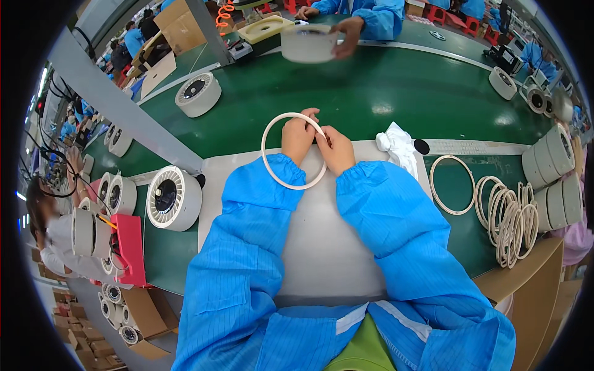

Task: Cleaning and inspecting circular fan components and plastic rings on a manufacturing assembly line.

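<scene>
I hold a thin cream-white ring (264, 148) in front of me, tilted up above the grey work mat (325, 247). My left hand (298, 137) is closed on its upper right part, with the ring's rim crossing in front of the fingers. Right beside it, my right hand (336, 150) pinches the same stretch of rim between thumb and fingers. The exact fingertip contact is partly hidden. Loops of similar rings (508, 216) lie in a pile at the right, and one single ring (435, 185) rests flat to the left of that pile.
A white round fan-like unit (175, 199) stands left of the mat; another unit (198, 94) sits on the green belt (278, 89). A crumpled white cloth (398, 145) lies ahead right. Stacked units (547, 157) stand far right. Across the belt, a co-worker's hand (351, 34) holds a blurred white unit.
</scene>
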Motion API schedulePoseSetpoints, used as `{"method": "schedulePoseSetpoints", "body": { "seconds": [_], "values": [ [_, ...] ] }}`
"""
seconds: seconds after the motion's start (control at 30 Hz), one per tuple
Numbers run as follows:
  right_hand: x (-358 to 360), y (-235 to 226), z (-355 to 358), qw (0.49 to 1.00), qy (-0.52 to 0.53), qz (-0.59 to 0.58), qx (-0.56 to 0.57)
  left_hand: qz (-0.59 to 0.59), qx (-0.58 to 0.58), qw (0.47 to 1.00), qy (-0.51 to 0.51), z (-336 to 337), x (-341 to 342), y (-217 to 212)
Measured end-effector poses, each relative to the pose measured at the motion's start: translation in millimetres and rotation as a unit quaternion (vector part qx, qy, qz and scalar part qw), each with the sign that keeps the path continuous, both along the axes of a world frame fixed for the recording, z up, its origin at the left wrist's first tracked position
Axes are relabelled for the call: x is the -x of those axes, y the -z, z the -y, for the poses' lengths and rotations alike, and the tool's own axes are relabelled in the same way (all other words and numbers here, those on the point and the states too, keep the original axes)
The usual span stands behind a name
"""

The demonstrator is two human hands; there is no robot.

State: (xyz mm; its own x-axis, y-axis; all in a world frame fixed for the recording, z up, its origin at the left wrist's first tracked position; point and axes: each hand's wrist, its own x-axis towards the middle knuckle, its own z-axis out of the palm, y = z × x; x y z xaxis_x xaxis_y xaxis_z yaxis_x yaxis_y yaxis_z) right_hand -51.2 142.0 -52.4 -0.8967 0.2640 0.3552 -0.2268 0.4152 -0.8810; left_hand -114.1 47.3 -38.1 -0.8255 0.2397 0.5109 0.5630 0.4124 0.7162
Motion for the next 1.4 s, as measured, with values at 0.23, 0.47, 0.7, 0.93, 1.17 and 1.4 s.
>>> {"method": "schedulePoseSetpoints", "body": {
  "seconds": [0.23, 0.47, 0.7, 0.93, 1.17, 1.4],
  "values": [
    [2, -2, -1, 0.999, -0.003, -0.01, -0.031, 0.09, 0.024, 0.996, 0.011, 3, 10, 4],
    [-2, -3, 6, 1.0, -0.009, 0.0, -0.023, 0.054, -0.007, 0.998, -0.019, 5, 6, -2],
    [1, -3, -1, 0.999, -0.01, -0.025, -0.039, 0.042, -0.049, 0.998, 0.001, -2, 7, -5],
    [-2, -6, 3, 1.0, -0.008, -0.01, -0.021, 0.062, -0.04, 0.997, -0.018, -2, 9, -5],
    [-2, -6, -1, 0.999, -0.025, -0.01, -0.033, 0.08, -0.036, 0.996, -0.012, -3, 9, -6],
    [-1, -4, -1, 0.999, -0.033, -0.015, -0.034, 0.081, -0.036, 0.996, -0.019, -3, 10, -8]
  ]
}}
